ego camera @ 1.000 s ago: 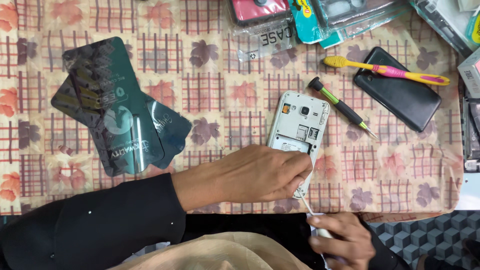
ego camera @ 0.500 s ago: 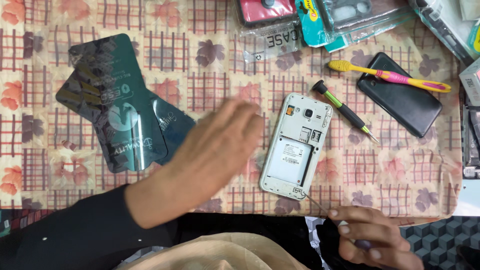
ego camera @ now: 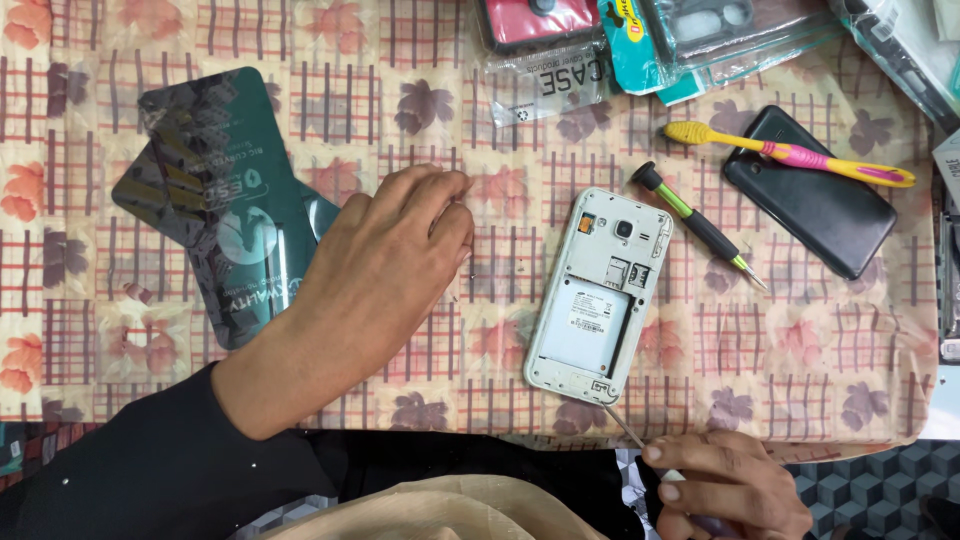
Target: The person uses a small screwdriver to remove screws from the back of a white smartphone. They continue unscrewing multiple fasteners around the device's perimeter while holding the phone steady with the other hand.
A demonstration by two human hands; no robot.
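The right hand is partly cut off at the bottom edge, pinching a thin metal tool whose tip touches the white backless phone lying on the checked floral cloth; the left hand rests loosely curled, empty, beside dark green packets

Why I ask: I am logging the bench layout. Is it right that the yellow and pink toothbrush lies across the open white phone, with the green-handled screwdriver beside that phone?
Not quite. In the head view the toothbrush lies across the black phone, not the open white phone. The green-handled screwdriver does lie beside the white phone.
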